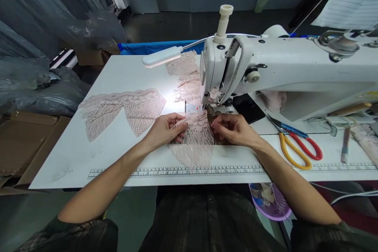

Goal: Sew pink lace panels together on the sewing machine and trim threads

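A pale pink lace piece (196, 141) lies in front of the needle of a white sewing machine (211, 73), hanging toward the table's front edge. My left hand (169, 126) pinches its left side between thumb and fingers. Close by the lace's right edge, my right hand (232, 128) is closed, its thumb against the fingertips; whether it grips the edge is hard to make out. More lace (189, 86) lies behind the needle area. Another lace piece (141, 110) is spread flat to the left.
A lit lamp (162, 57) shines over the needle area. Right of my hands are a black phone-like slab (248, 108), yellow-handled scissors (291, 151) and red-handled scissors (310, 145). A printed ruler (177, 171) runs along the front edge. Below hangs a purple basket (276, 208); cardboard boxes (28, 145) stand left.
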Demonstrator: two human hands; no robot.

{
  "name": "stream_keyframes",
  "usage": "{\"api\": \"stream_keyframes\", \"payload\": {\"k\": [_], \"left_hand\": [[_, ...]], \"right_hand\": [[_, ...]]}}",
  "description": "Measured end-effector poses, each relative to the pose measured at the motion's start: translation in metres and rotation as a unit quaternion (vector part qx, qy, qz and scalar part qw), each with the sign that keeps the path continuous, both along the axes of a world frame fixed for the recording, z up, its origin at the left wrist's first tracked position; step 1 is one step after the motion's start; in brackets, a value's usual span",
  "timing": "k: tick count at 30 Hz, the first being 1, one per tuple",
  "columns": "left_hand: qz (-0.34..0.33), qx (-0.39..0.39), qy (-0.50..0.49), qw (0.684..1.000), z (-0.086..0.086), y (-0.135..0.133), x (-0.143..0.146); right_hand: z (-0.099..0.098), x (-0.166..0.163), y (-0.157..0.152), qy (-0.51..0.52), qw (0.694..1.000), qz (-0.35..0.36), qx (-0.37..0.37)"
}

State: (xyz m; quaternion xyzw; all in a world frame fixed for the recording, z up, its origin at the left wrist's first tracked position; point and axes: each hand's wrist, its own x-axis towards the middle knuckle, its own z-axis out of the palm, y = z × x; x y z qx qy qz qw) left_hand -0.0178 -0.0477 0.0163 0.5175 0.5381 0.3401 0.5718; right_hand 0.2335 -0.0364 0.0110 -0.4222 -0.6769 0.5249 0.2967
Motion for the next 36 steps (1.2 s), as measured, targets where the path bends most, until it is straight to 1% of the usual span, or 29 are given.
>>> {"api": "stream_keyframes", "payload": {"k": [2, 4, 5, 7, 8, 9, 11, 13, 15, 17, 19, 21, 23, 26, 28, 31, 33, 36], "left_hand": [[0.016, 0.023, 0.032, 0.999, -0.002, 0.002, -0.003], [0.023, 0.043, 0.073, 0.996, -0.003, 0.004, -0.006], [0.021, 0.052, 0.095, 0.994, -0.003, 0.005, -0.008], [0.009, 0.073, 0.13, 0.989, 0.0, 0.005, -0.01], [0.001, 0.088, 0.142, 0.986, 0.003, 0.005, -0.011], [-0.006, 0.102, 0.149, 0.983, 0.006, 0.005, -0.013], [-0.009, 0.12, 0.163, 0.979, 0.012, 0.004, -0.016], [0.0, 0.117, 0.165, 0.979, 0.014, 0.005, -0.02], [0.018, 0.104, 0.137, 0.985, 0.011, 0.006, -0.022], [0.037, 0.1, 0.097, 0.989, 0.005, 0.008, -0.021], [0.052, 0.101, 0.078, 0.99, -0.001, 0.011, -0.019], [0.057, 0.105, 0.082, 0.989, -0.006, 0.012, -0.019], [0.052, 0.108, 0.097, 0.988, -0.008, 0.014, -0.02], [0.027, 0.121, 0.111, 0.986, -0.009, 0.015, -0.021], [0.012, 0.129, 0.113, 0.985, -0.01, 0.016, -0.019], [0.017, 0.135, 0.129, 0.982, -0.011, 0.017, -0.015], [0.027, 0.126, 0.146, 0.981, -0.011, 0.016, -0.013], [0.028, 0.084, 0.172, 0.981, -0.006, 0.014, -0.016]], "right_hand": [[0.011, -0.003, -0.014, -0.076, 0.992, 0.091, 0.044], [0.018, -0.01, -0.029, -0.184, 0.963, 0.156, 0.121], [0.019, -0.013, -0.036, -0.244, 0.941, 0.166, 0.165], [0.016, -0.02, -0.049, -0.332, 0.899, 0.16, 0.237], [0.012, -0.022, -0.054, -0.353, 0.885, 0.154, 0.261], [0.008, -0.024, -0.058, -0.36, 0.878, 0.151, 0.277], [0.002, -0.025, -0.062, -0.339, 0.881, 0.156, 0.29], [-0.001, -0.025, -0.063, -0.297, 0.896, 0.167, 0.284], [0.0, -0.026, -0.061, -0.252, 0.916, 0.165, 0.266], [0.003, -0.028, -0.057, -0.21, 0.938, 0.133, 0.243], [0.005, -0.032, -0.054, -0.175, 0.956, 0.088, 0.217], [0.007, -0.036, -0.052, -0.153, 0.967, 0.057, 0.197], [0.007, -0.038, -0.05, -0.155, 0.967, 0.056, 0.192], [0.007, -0.036, -0.045, -0.195, 0.955, 0.094, 0.204], [0.007, -0.033, -0.039, -0.236, 0.94, 0.089, 0.23], [0.006, -0.03, -0.026, -0.289, 0.901, 0.045, 0.321], [0.001, -0.03, -0.02, -0.305, 0.871, 0.055, 0.38], [-0.01, -0.029, -0.016, -0.327, 0.848, 0.075, 0.41]]}}
